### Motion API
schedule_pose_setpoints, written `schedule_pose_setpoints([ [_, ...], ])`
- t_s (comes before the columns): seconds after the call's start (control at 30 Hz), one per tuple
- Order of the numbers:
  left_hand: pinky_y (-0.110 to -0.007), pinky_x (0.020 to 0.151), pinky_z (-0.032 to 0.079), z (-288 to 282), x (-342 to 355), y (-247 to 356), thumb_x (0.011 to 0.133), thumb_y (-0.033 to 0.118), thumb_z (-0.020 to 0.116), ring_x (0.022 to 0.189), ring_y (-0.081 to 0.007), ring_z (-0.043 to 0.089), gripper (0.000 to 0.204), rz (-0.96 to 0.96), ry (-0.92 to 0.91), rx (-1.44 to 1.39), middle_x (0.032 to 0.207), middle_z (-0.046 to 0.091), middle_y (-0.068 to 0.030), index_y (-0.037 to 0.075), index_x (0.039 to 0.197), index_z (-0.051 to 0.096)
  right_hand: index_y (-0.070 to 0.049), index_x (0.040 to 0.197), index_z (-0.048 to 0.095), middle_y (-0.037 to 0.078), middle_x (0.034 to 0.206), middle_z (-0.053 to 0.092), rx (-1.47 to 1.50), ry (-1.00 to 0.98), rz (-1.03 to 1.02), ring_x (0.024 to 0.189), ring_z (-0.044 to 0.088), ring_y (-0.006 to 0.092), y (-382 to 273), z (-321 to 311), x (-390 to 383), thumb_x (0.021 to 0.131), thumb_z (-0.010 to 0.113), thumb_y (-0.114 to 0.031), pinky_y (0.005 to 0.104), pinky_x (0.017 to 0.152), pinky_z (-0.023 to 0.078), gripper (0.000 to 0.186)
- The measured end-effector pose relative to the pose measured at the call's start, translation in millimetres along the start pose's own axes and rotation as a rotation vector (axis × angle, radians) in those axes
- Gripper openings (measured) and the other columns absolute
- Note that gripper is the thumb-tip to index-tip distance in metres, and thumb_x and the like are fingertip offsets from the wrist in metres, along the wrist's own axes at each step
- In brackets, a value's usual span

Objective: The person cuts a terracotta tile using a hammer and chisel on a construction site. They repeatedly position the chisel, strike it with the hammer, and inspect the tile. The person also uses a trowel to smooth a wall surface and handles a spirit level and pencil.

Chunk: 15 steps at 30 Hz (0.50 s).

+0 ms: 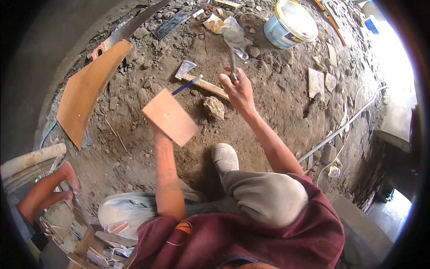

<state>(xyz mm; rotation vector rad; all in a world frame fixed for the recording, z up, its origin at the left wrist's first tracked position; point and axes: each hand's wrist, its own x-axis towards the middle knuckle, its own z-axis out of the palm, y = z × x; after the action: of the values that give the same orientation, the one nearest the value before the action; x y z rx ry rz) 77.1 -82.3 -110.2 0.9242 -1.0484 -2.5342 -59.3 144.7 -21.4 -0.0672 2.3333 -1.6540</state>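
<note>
My left hand [159,133] holds up a small rectangular wooden board [172,117], light brown and tilted; the board hides its fingers. Just past the board's far edge, a blue-handled tool [186,85] with a pale tip sticks out, partly covered. My right hand [239,87] is closed around a slim dark rod-like tool [232,60] that points away from me, its exact kind unclear. Between the hands, a wooden strip [208,87] lies on the dirt by a grey wedge-shaped piece [185,69]. A rough stone [213,108] sits nearer to me.
At the left lie a large curved-edge brown panel [85,94] and a handsaw [99,50]. A bucket [290,24] stands at the far right, beside crumpled plastic [234,36]. A long pipe [342,127] crosses the right. Another person's legs [49,188] show lower left.
</note>
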Motion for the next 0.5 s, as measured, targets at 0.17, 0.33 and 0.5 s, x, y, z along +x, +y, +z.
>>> schedule_pose_setpoints([
  [0.17, -0.034, 0.07, 0.056, -30, 9, 14, 0.102, 0.042, 0.05, 0.084, -0.0166, 0.065, 0.046, -0.136, 0.063, -0.092, 0.103, 0.065, -0.0028, 0.011, 0.134, 0.056, -0.002, 0.107, 0.056, 0.018, 0.089, 0.064, -0.768, -0.105, -0.378, 0.081, 0.062, 0.0384, 111, 15, 54, 0.085, 0.076, -0.041, 0.0507, 0.074, 0.051, 0.049],
  [0.33, -0.034, 0.068, 0.055, 3, -5, 23, 0.103, 0.037, 0.05, 0.081, -0.0182, 0.065, 0.033, -0.375, 0.156, -0.147, 0.091, 0.064, -0.0023, 0.013, 0.124, 0.058, -0.002, 0.104, 0.06, 0.021, 0.092, 0.068, -0.888, -0.433, -0.014, 0.089, 0.066, 0.0392, 101, 20, 69, 0.082, 0.073, -0.037, 0.0489, 0.078, 0.052, 0.043],
  [0.5, -0.033, 0.067, 0.054, 11, -41, 25, 0.103, 0.037, 0.05, 0.08, -0.017, 0.064, 0.03, -0.562, 0.061, -0.173, 0.089, 0.063, -0.0021, 0.014, 0.121, 0.057, -0.002, 0.1, 0.068, 0.019, 0.091, 0.071, -0.74, -0.661, 0.177, 0.085, 0.07, 0.0356, -14, 20, 62, 0.079, 0.071, -0.039, 0.0457, 0.074, 0.055, 0.042],
])
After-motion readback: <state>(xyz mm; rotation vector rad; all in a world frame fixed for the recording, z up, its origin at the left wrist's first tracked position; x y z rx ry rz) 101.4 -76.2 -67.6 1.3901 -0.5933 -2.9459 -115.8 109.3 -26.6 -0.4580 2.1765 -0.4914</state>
